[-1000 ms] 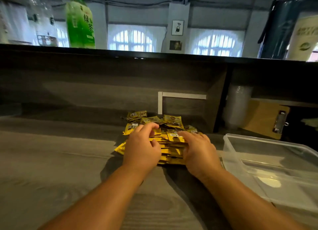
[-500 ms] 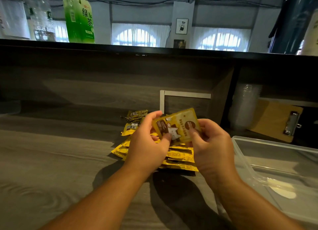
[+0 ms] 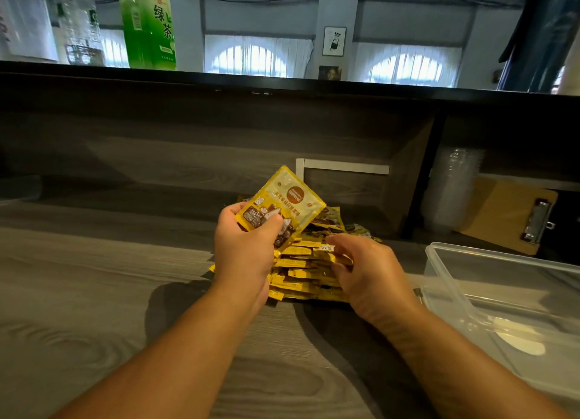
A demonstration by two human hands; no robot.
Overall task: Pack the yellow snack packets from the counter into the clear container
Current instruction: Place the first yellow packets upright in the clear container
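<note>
Left hand (image 3: 244, 255) pinches one packet (image 3: 282, 207) above the pile (image 3: 306, 272); right hand (image 3: 368, 277), fingers loosely curled, touches the pile, container (image 3: 470, 296) to its right.

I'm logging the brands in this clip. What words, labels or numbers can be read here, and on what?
"绿" and "茶": large characters on the green bottle on the upper ledge.
Held yellow snack packet, pinched in the left hand: printed characters, too blurred to read.
Pile of yellow packets: print too small to read.
Framed wall picture: no legible text.
</note>
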